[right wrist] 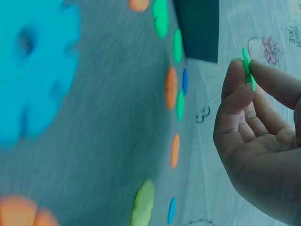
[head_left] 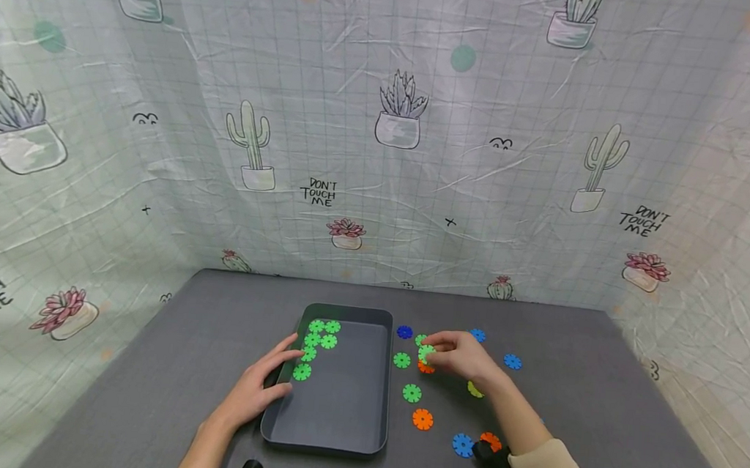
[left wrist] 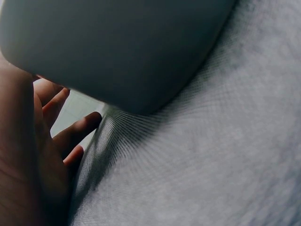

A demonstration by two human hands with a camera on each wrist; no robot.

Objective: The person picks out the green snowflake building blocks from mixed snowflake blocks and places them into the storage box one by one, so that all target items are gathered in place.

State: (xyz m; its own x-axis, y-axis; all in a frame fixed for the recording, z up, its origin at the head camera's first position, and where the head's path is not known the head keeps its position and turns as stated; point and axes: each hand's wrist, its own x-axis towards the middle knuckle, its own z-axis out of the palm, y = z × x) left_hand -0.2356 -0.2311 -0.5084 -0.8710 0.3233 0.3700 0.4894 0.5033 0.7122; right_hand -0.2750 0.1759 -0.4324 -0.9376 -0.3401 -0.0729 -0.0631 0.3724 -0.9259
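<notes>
A dark grey tray (head_left: 350, 379) lies on the table, with several green notched plastic discs (head_left: 302, 371) inside along its left side. My left hand (head_left: 255, 388) rests at the tray's left rim, its fingers spread and fairly straight. In the left wrist view, the tray's underside (left wrist: 117, 52) covers part of that hand (left wrist: 51, 136). Right of the tray, my right hand (head_left: 461, 357) pinches a green notched disc (head_left: 426, 353) between thumb and fingers. The right wrist view shows this pinched disc (right wrist: 248, 70) edge-on, above the table surface.
Loose notched discs lie right of the tray: green (head_left: 412, 393), orange (head_left: 423, 419), dark blue (head_left: 404, 332), light blue (head_left: 512, 362) and yellow (head_left: 475, 390). Near the right wrist are a blue disc (head_left: 463, 445) and an orange one (head_left: 490, 441). A cactus-print curtain (head_left: 354, 159) surrounds the table.
</notes>
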